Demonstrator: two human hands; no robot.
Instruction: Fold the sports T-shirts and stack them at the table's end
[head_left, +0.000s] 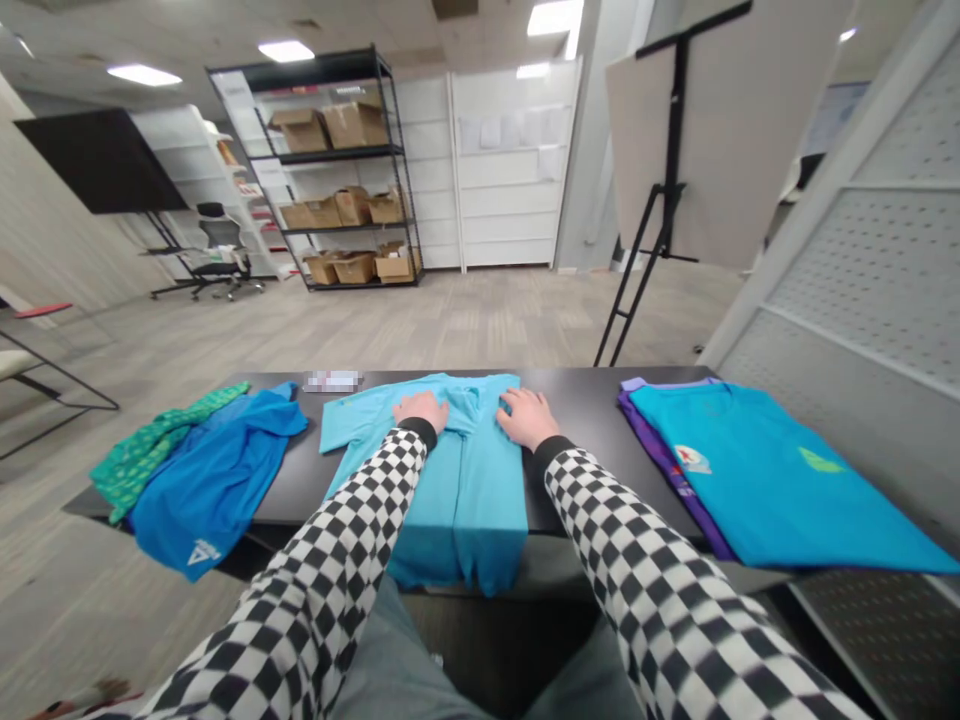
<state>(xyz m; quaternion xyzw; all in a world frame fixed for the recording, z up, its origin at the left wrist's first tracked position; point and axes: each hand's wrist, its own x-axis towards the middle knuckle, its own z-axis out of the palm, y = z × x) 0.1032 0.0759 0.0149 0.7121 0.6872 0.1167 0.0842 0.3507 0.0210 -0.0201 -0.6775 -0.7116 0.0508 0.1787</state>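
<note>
A teal T-shirt and a crumpled blue shirt flank the light-blue T-shirt drooping off the bench; the left hand and right hand lie flat, fingers released.

**Bimanual posture: both arms extended forward, hands open, palms down.**

The left hand and right hand lie flat at far centre, near each other but not touching, with fingers extended and angled inward. The left forearm and right forearm rise from the near edge and converge toward the wrists. Both wear black-and-white checkered sleeves, terminating in black cuffs at the wrists.
</note>
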